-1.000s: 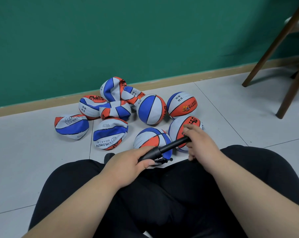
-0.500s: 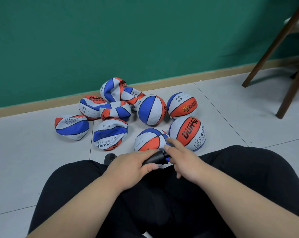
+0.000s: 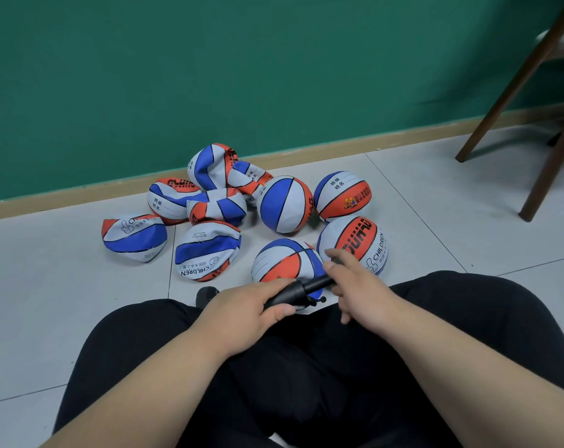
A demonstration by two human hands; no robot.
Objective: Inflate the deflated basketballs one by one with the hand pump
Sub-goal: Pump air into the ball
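Observation:
A black hand pump lies across my lap, just in front of a red, white and blue basketball. My left hand grips the pump's barrel. My right hand holds the pump's handle end, with the rod partly drawn out between the two hands. Three rounder balls sit behind: one in the middle, one at the back right, one next to my right hand. Several crumpled, flat balls lie to the left.
A green wall with a tan skirting board runs behind the balls. Dark wooden chair legs stand at the right. My black-trousered legs fill the lower frame. A small dark object lies on the grey tile by my left knee.
My right hand pushed the pump handle in toward the left hand, then drew it a little way back out to the right. The left hand stayed on the barrel.

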